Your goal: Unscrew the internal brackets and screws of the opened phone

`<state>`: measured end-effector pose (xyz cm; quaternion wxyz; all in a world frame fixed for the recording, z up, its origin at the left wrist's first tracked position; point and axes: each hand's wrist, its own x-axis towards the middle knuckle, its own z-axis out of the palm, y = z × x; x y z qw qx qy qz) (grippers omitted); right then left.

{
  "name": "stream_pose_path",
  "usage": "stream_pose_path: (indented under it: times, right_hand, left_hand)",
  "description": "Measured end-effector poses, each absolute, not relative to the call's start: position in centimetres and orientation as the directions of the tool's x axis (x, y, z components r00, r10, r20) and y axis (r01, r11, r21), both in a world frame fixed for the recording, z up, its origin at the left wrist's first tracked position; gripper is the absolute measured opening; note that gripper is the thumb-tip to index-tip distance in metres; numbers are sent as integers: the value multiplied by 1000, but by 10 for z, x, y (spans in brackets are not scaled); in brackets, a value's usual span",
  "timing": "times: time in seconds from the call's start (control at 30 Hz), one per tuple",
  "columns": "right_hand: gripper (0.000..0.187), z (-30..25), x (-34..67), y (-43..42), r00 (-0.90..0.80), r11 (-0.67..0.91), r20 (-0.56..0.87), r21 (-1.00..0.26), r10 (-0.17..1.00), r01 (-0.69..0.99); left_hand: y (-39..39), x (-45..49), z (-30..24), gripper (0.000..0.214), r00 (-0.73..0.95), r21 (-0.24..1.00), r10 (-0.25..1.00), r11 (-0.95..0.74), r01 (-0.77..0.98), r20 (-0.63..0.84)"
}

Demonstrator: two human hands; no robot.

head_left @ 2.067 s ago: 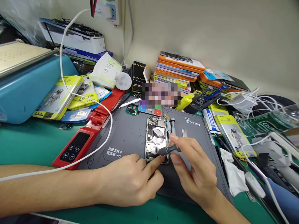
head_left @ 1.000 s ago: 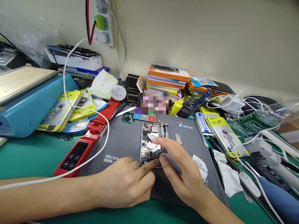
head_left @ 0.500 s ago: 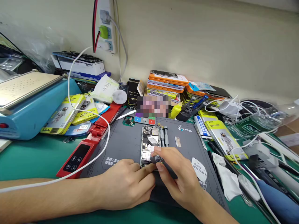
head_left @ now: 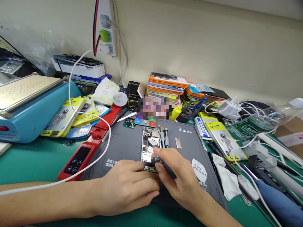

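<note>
An opened smartphone [head_left: 151, 143] lies on the dark grey mat with its inner boards and parts exposed. My right hand [head_left: 181, 171] pinches a dark screwdriver [head_left: 156, 159] between thumb and index finger, its round ringed end over the phone's lower part. The tip of the screwdriver is hidden. Against the phone's lower left corner rests my left hand [head_left: 131, 184], its fingers bent and pressed together; whether they hold anything does not show. Two grey screwdrivers [head_left: 164, 138] lie along the phone's right edge.
The mat [head_left: 187, 151] carries a small metal piece [head_left: 178, 143] and a white round sticker [head_left: 199, 170]. A red device [head_left: 79, 160] and white cable lie left; battery packs [head_left: 226, 142], tools and a plastic bottle [head_left: 251, 127] crowd the right. Stacked boxes [head_left: 167, 85] stand behind.
My left index finger has drawn back from under the screwdriver to the phone's lower left edge, uncovering its bottom end. My right hand keeps the screwdriver over the phone. The view has shifted slightly.
</note>
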<state>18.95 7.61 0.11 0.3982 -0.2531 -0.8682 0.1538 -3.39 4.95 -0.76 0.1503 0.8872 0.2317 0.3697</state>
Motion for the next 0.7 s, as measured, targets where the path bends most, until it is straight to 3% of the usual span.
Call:
stream_pose_path:
  times: [0.03,0.1,0.17,0.23,0.43,0.7]
  right_hand:
    - [64,1,190,76,-557,827,614,-466,559,315]
    - [65,1,190,77,-554,826,616,-467,560,316]
    - [63,0,191,77,-539,808,605,-483,587,337]
    - [60,1,192,76,-519,781,586,-505,622,367]
    - [60,2,191,75,-531,790,587,-494,611,364]
    - [58,4,190,75,-529,809,612,-458,588,369]
  left_hand:
    - [50,-34,-7,11,591,601,620,-754,266,516]
    - [52,-33,-5,16,507,892,819,-410,191,268]
    - [54,-32,-5,22,421,993,907,-57,104,8]
    - [56,-32,-5,30,381,995,919,97,24,-99]
    - [55,-30,-6,44,375,974,918,188,-123,-130]
    - [58,-28,-3,44,387,974,910,201,-99,-149]
